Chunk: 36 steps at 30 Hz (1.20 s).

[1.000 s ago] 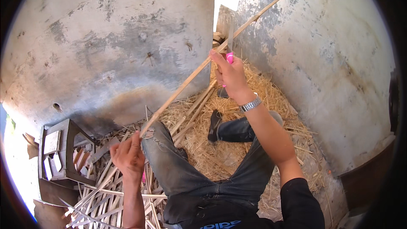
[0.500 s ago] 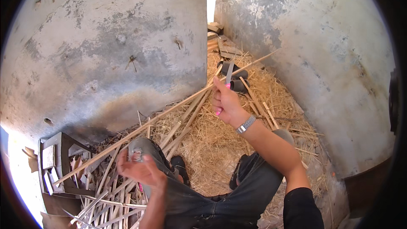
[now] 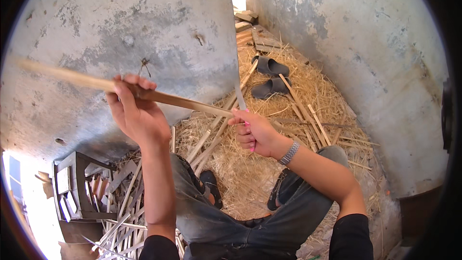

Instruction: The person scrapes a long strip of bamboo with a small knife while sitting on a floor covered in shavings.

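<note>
The person sits over a straw-strewn floor [image 3: 240,175], holding a wooden strip [image 3: 192,104] aslant in front of the left wall [image 3: 192,14], its outer end raised and blurred. The left hand [image 3: 139,115] has it between thumb and bent fingers, palm turned up, apparently to bear the long free part; how firmly they press cannot be told. The right hand [image 3: 259,132] curls its lower fingers around a knife's pink handle [image 3: 248,129], while thumb and forefinger meet the strip's near part. That split grip seems to keep the knife [image 3: 241,98] ready, blade pointing up and away from the body, yet leave two fingertips for the wood. Whether the strip ends there or runs behind the hand is unclear.

The knees spread wide, probably giving both arms room. Dark sandals [image 3: 269,88] lie toward the floor's far corner, beyond the feet; loose slats [image 3: 127,236] heap at its near left corner, beside a wooden frame [image 3: 84,202], perhaps for easy reach.
</note>
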{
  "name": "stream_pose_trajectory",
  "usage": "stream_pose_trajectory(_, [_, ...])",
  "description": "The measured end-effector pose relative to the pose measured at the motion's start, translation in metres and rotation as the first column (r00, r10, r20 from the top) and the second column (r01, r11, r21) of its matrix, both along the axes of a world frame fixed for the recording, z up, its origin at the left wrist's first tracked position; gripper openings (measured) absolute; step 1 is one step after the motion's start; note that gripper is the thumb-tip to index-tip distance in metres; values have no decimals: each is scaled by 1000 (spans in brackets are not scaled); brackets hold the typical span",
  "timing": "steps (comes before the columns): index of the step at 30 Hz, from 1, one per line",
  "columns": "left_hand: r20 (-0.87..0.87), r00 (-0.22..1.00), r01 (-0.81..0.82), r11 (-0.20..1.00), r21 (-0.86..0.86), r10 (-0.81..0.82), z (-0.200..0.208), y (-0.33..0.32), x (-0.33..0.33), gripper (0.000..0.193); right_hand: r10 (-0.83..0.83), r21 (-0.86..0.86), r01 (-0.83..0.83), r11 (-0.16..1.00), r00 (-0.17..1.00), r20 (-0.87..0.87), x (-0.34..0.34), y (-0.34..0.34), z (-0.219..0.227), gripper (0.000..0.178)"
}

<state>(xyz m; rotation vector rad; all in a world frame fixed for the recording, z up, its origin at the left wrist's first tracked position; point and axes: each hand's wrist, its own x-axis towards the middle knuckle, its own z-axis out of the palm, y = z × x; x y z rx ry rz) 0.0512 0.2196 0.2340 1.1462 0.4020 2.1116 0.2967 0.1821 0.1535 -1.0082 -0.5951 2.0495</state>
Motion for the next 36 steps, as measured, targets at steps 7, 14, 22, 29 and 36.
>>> stream_pose_trajectory(7, [-231, 969, 123, 980, 155, -85, 57, 25, 63, 30, -66, 374, -4, 928, 983, 173, 17, -15, 42, 36])
stream_pose_trajectory(14, [-371, 925, -29, 991, 131, 76, 61, 24, 106, 29, -563, 813, 128, 568, 781, 270, 46, -19, 64, 35])
stream_pose_trajectory(22, [-339, 930, -57, 967, 248, 142, 57, 36, 137, 25, -711, 949, -49, 312, 651, 267, 39, -23, 153, 49])
stream_pose_trajectory(29, [-134, 971, -159, 954, 253, 197, 51, 37, 147, 26, -664, 876, -287, 387, 572, 481, 18, -31, 100, 46])
stream_pose_trajectory(36, [-257, 937, -167, 949, 266, 236, 50, 42, 119, 27, -712, 902, -270, 336, 554, 431, 10, -24, 145, 50])
